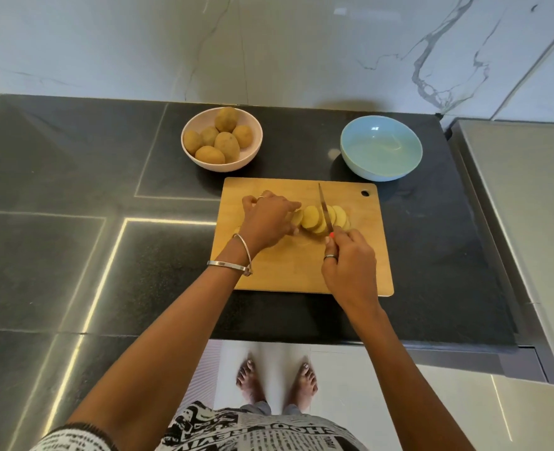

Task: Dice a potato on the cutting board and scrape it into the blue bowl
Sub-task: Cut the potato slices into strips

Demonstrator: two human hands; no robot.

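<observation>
Right hand [347, 262] grips the knife [325, 208], blade down among potato slices [321, 219] mid-board on the wooden cutting board [269, 265]; left hand [267, 219] curls over the uncut end. Blue bowl [381, 148] sits beyond.

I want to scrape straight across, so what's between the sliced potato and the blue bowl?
In the head view, only bare cutting board and dark counter separate the potato slices from the blue bowl.

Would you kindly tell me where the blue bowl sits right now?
In the head view, the blue bowl sits on the dark counter at the right, just beyond the cutting board's far right corner.
</observation>
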